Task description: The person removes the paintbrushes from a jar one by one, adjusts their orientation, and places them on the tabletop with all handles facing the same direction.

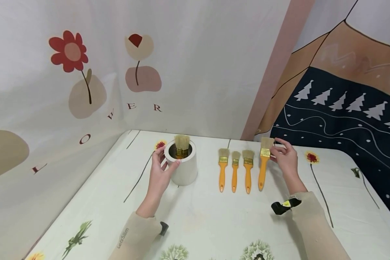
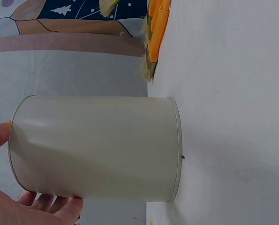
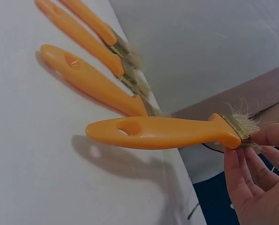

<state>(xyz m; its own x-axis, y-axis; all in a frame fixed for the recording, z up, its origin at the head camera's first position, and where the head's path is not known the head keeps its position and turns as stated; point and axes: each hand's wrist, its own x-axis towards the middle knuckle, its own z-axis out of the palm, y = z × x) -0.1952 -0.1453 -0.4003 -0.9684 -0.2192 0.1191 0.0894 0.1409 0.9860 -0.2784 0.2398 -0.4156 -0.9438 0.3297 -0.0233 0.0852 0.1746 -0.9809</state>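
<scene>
My left hand [image 1: 160, 172] holds a white cylindrical can [image 1: 185, 175] near its rim, thumb at the front and fingers along the left side. The can stands upright on the table; a paintbrush [image 1: 182, 142] in it shows its bristles and metal band above the rim, its handle hidden inside. With thumb and fingers, my right hand [image 1: 285, 157] pinches another paintbrush [image 1: 263, 166] by the metal band and bristles. Its orange handle [image 3: 162, 133] points toward me and casts a shadow on the cloth below. Left of it lie three more paintbrushes [image 1: 234, 173] in a row, bristles away from me.
A white cloth [image 1: 201, 220] printed with flowers covers the table. Behind it hangs a pale curtain [image 1: 208, 72] with flower prints and letters. A dark blue panel with white trees [image 1: 331, 115] hangs at the right. Black straps [image 1: 281, 207] show at the sleeves.
</scene>
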